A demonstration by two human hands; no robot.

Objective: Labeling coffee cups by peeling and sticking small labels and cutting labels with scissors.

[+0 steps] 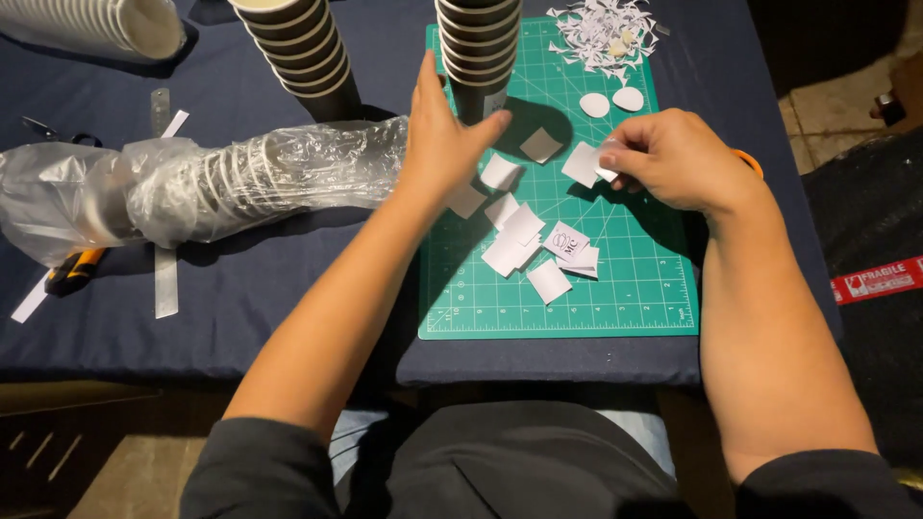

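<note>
Head view: right hand (673, 159) pinches paper square (583, 163); left hand (444, 135) beside it.

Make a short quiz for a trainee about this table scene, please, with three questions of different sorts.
1. True or false: the left hand touches the stack of dark cups.
2. What does the right hand pinch? A) a white paper piece B) a ruler C) a cup
3. What colour is the cutting mat?

Key: 1 true; 2 A; 3 green.
</note>
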